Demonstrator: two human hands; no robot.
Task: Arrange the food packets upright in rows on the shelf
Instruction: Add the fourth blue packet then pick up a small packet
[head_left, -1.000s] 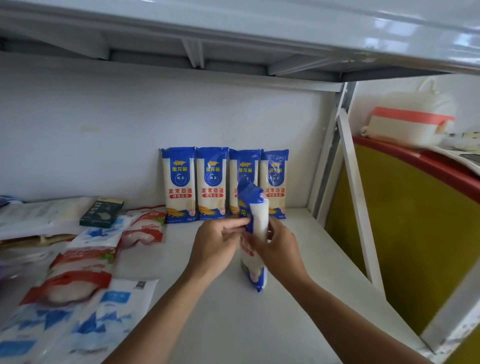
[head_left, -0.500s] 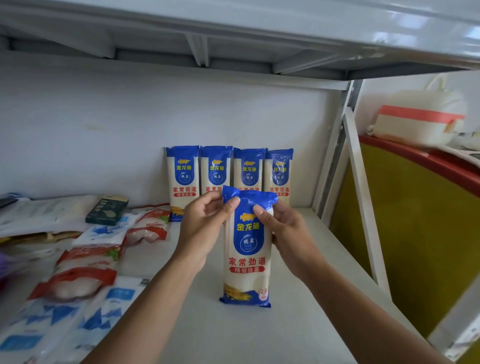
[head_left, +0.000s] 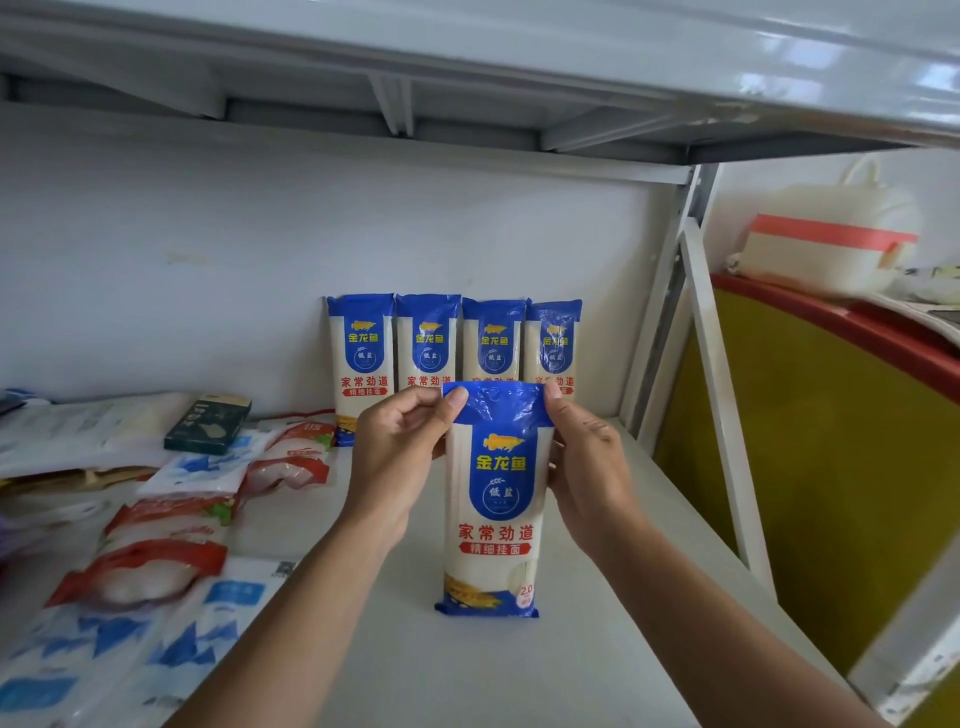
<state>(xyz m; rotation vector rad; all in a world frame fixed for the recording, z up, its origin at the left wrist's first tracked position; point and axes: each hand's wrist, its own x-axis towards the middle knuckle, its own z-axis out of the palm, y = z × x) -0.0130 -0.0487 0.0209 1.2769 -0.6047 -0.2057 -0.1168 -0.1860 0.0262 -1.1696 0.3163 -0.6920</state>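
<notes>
A blue-and-white noodle packet (head_left: 493, 514) stands upright on the white shelf (head_left: 597, 597), label toward me. My left hand (head_left: 400, 457) pinches its top left corner. My right hand (head_left: 587, 467) grips its top right edge. Behind it, a row of several identical noodle packets (head_left: 431, 343) leans upright against the back wall, partly hidden by my hands and the held packet.
Red-and-white packets (head_left: 156, 566) and blue-and-white packets (head_left: 104, 654) lie flat at the left. A dark green box (head_left: 208, 423) rests further back on them. A white shelf post (head_left: 722, 410) stands at the right, beyond it a yellow-and-red cabinet (head_left: 831, 441).
The packet has been turned from edge-on to label-forward and set upright on the shelf. Both hands have shifted up to its top corners.
</notes>
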